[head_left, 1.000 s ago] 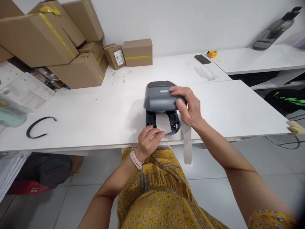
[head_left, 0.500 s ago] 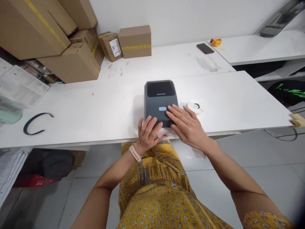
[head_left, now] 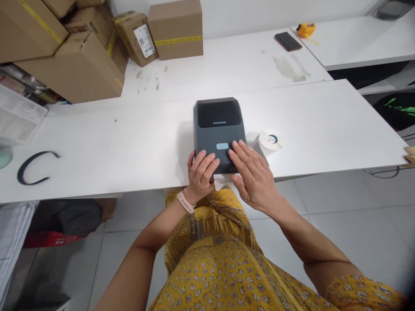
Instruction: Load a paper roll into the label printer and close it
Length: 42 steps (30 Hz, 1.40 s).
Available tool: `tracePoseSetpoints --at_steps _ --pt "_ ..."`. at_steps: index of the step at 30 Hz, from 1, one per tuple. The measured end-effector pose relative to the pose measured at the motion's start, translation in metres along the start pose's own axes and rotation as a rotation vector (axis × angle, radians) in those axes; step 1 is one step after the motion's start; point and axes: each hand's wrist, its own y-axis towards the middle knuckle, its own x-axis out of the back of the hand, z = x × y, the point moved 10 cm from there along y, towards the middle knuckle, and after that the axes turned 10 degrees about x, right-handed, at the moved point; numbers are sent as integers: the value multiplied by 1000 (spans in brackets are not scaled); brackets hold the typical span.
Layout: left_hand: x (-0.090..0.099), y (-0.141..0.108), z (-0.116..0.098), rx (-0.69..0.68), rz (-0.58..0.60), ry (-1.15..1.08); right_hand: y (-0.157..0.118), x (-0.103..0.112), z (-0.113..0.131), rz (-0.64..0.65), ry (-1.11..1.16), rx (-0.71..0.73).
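A dark grey label printer (head_left: 202, 137) with a glossy black window and a pale blue button sits near the table's front edge. My left hand (head_left: 201, 176) grips its front left corner, the fingers curled over the top and the thumb low at the front. My right hand (head_left: 254, 175) lies with fingers stretched out on the right side of the printer's lid. From the front of the printer, between my hands, hangs a piece of white paper (head_left: 221, 181). Just right of the printer stands a roll of white labels (head_left: 269, 146).
A black curved band (head_left: 27, 166) lies on the white table (head_left: 145, 151) at the left. Cardboard boxes (head_left: 177, 30) are stacked at the back left. A phone (head_left: 288, 41) and a yellow tape measure (head_left: 305, 30) lie at the back right. The front edge runs just below the printer.
My left hand has closed in from in front onto the printer's corner, and the white paper shows more clearly. My right hand stays on the lid. The whole view has shifted somewhat.
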Motion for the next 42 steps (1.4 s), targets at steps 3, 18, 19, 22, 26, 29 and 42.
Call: tracePoseSetpoints --at_steps 3,18,19,22,26,29,42 --pt "4 5 -2 16 24 -7 1 4 -5 -41 47 -19" --pt "-54 -65 -8 1589 519 -1090 -1 17 -36 -89 138 -221" --pt "-55 -60 -7 1589 495 -1081 -1 17 -35 -84 137 -220" --pt "-55 -55 -5 1585 435 -1046 -2 18 -34 -81 131 -217" --pt "-54 -59 0 1525 419 -987 -2 22 -33 -94 77 -201" --pt "-53 -60 3 1450 463 -948 5 25 -32 -110 5 -178" --pt "51 -15 38 900 -229 -429 32 5 -23 -27 -26 -90"
